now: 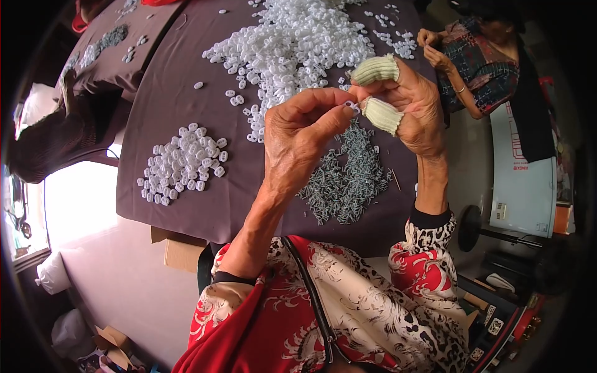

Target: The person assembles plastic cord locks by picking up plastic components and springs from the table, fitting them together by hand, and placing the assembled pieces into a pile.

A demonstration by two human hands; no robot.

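Note:
Over the table, my two hands meet in front of my chest. My left hand pinches a small white plastic piece between thumb and forefinger. Pale knitted covers sleeve the thumb and forefinger of my right hand. Its covered fingertips close in right beside the white piece; what they grip is too small and hidden to make out. Below my hands lies a loose heap of small grey metal pins or screws. Off to the left is a small pile of white oval pieces.
A large heap of similar white pieces covers the far middle of the dark-clothed table. A thin brown stick lies right of the grey heap. Another person works at the far right. Cardboard shows under the near left edge.

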